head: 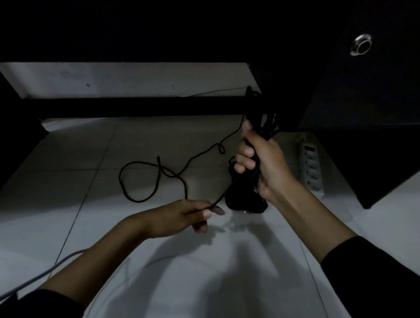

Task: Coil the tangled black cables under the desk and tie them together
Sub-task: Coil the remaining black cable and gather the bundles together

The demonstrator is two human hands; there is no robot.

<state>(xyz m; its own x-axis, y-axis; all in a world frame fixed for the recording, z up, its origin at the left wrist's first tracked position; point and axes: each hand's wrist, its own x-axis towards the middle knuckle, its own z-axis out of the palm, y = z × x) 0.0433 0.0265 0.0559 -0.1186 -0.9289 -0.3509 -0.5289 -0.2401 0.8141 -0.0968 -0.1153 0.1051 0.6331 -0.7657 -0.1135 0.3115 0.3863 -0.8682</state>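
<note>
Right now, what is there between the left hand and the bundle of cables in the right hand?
In the head view, one taut black cable runs from the left hand to the coiled bundle that the right hand grips; beneath it, only floor tile.

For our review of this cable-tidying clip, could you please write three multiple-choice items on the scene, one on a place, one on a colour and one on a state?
1. Where does the power strip lie?
A. On the floor beside the dark cabinet
B. On top of the desk
C. In the left hand

2. What colour is the loose cable looped on the floor?
A. White
B. Black
C. Red

3. What is the right hand doing?
A. Resting flat on the tiles
B. Pointing at the cabinet
C. Gripping the cable bundle

Answers: 1 A, it lies on the tiles by the cabinet's side; 2 B, it shows dark against the pale tiles; 3 C, its fingers curl round the bundle while the left hand pinches a strand.
</note>
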